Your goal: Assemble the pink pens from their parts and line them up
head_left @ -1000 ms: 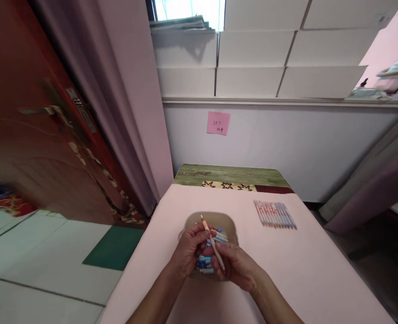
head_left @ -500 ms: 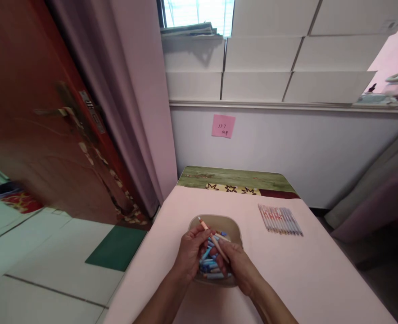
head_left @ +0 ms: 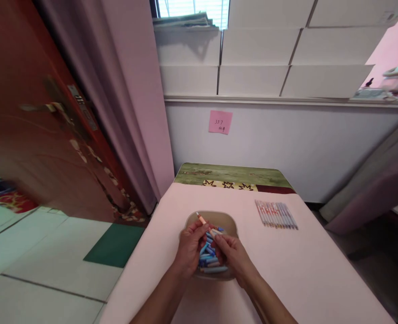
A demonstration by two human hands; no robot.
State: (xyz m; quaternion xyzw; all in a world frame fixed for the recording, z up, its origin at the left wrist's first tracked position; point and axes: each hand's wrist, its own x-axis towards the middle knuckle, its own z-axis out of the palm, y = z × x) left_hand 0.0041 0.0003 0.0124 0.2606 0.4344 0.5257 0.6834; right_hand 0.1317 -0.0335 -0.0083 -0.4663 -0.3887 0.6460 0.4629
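An orange-and-white pen [head_left: 202, 219] slants up and left above a beige container [head_left: 231, 220], its pale tip pointing away from me. My left hand [head_left: 189, 247] pinches it near the upper end. Lower down, the thumb and fingers of my right hand [head_left: 231, 253] close on the pen and hide its lower end. Several blue and grey pens [head_left: 208, 258] lie loose in the container beneath my hands, partly covered by them.
A flat row of several slim pens [head_left: 276, 214] lies to the right on the pink-covered table [head_left: 287, 270]. Behind the table, a pink note [head_left: 220, 122] sticks to the wall. A red-brown door [head_left: 50, 135] and purple curtain [head_left: 131, 90] stand at the left.
My right hand has shifted up along the pen, covering the lower part that showed before. My left hand keeps its pinch. The whole view has moved slightly.
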